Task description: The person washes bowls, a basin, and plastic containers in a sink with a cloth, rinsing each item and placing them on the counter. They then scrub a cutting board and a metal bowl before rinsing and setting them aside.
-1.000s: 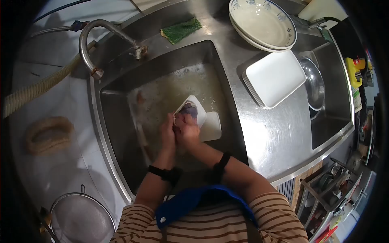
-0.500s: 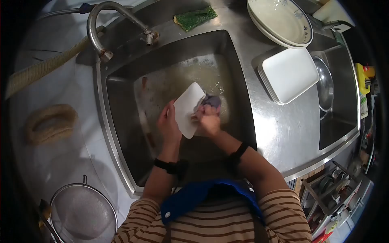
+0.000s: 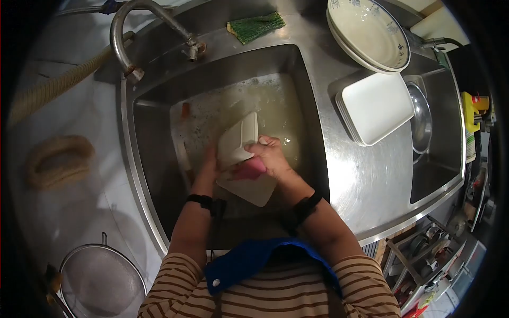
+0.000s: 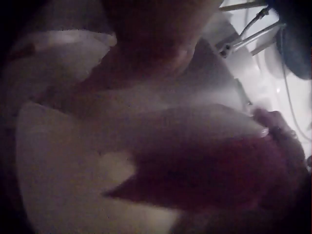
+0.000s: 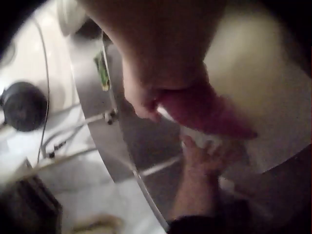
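Note:
Over the sink water, a white dish [image 3: 245, 139] is tilted steeply between both hands. My left hand [image 3: 210, 157] holds its left side, partly hidden behind it; in the right wrist view the left hand's fingers [image 5: 200, 156] spread against the dish. At the dish's right edge, my right hand [image 3: 273, 157] grips a pink cloth [image 3: 250, 168], which hangs below the fingers. The cloth [image 4: 209, 170] is large and blurred in the left wrist view. Under the hands lies another white dish [image 3: 254, 192].
The sink [image 3: 154, 175] holds cloudy water, with a faucet [image 3: 135, 73] at its upper left. On the steel counter [image 3: 360, 180] are stacked white dishes [image 3: 377, 108], large bowls [image 3: 368, 32] and a green scrubber [image 3: 257, 27]. A metal bowl [image 3: 421, 119] sits in the right basin.
The held dish has turned from lying face-up to standing steeply. My right hand has moved onto its right edge, the cloth now shows pink, and the dish below has come into view.

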Tool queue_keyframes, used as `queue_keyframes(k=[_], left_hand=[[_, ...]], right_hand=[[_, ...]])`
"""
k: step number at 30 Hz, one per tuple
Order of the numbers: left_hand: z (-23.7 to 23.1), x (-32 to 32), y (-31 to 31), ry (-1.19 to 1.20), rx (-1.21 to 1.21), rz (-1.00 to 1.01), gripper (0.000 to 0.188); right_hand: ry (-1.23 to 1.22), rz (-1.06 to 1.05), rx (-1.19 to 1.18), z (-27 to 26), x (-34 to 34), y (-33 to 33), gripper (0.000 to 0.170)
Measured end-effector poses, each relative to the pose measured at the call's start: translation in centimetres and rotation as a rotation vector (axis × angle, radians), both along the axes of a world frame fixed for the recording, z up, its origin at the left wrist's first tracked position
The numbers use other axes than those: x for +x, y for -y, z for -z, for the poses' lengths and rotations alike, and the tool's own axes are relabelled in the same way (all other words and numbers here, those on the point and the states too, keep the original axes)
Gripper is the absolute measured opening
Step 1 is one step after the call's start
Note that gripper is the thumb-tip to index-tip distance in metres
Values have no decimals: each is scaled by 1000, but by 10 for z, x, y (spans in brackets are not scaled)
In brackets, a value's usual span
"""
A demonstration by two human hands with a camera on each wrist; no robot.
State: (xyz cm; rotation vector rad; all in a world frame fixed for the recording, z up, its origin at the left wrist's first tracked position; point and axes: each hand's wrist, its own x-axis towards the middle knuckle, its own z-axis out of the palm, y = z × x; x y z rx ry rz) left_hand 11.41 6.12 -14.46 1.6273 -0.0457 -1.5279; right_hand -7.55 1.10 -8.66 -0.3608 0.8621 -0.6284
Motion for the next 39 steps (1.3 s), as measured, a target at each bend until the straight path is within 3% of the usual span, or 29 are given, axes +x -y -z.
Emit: queue_keyframes(k=[1, 4, 5, 6, 7, 8, 10, 11, 13, 15, 17, 19, 21, 22, 23, 24, 25, 26, 28, 29, 32, 35, 36, 38, 39], left_hand=[[-8, 3, -5, -307, 90, -35, 54], [44, 32, -27, -313, 31, -188, 51], [43, 36, -26, -309, 27, -195, 51], [41, 38, -25, -295, 4, -338, 50], [38, 41, -25, -279, -19, -484, 49], [32, 44, -25, -272, -21, -495, 49], [11, 49, -25, -220, -304, -378, 44], [-2, 47, -26, -207, -300, -386, 44], [-21, 32, -22, -40, -377, -266, 41], [-25, 21, -20, -30, -390, -262, 38], [-27, 12, -15, -19, -399, -254, 35], [-29, 3, -13, -25, -393, -263, 29], [-30, 5, -12, -21, -389, -184, 26], [-28, 4, -12, -11, -377, -112, 24], [-23, -2, -12, -256, -428, -272, 25], [-41, -16, -8, -263, -435, -264, 25], [-61, -29, -7, -60, -401, -218, 24], [-76, -37, -7, 143, -363, -172, 23], [-77, -38, -24, 117, -345, -131, 22], [-76, -38, -30, 94, -335, -91, 20], [-73, -49, -41, 46, -346, -8, 17], [-73, -52, -39, 116, -317, 42, 16], [-75, -56, -35, 113, -322, 47, 16], [-81, -68, -27, 240, -393, 123, 18], [-77, -62, -24, 584, -520, 496, 20]], right_hand=[[-18, 21, -57, 9, -1, 3, 9], [15, 55, -20, 25, -4, 9, 15], [-270, 125, 47, 31, -5, 10, 15], [-557, 195, 113, 40, -8, 11, 16], [-714, 124, -21, 84, -20, 6, 18], [-864, 50, -159, 129, -34, -1, 21], [-728, 257, -103, 148, -42, -6, 22], [-719, 246, -98, 133, -34, -11, 22], [-1186, -154, -287, 82, -20, -10, 18], [-822, -123, -220, 106, -1, -13, 14], [-657, -66, -413, 101, 37, -19, 11], [-729, -88, -967, 36, 56, -24, 15], [-1013, -70, -1089, -9, 79, -39, 17], [-1023, -59, -1094, -22, 78, -36, 17], [-1052, 49, -1198, -34, 75, -34, 17], [-1076, 159, -1302, -39, 72, -33, 17], [-1083, 170, -1309, -10, 72, -28, 17], [-911, 242, -950, 45, 73, -21, 15], [-1236, 86, -1177, 83, 36, -7, 9], [-1294, 2, -1070, 94, 21, -2, 11], [-1399, -89, -864, 76, -8, -5, 17], [-1219, -18, -894, 19, 3, -25, 15], [-1158, -71, -1201, 19, 9, -31, 16], [-432, 294, -642, 10, 35, -41, 19], [-824, 130, -922, -11, 34, -43, 20]])
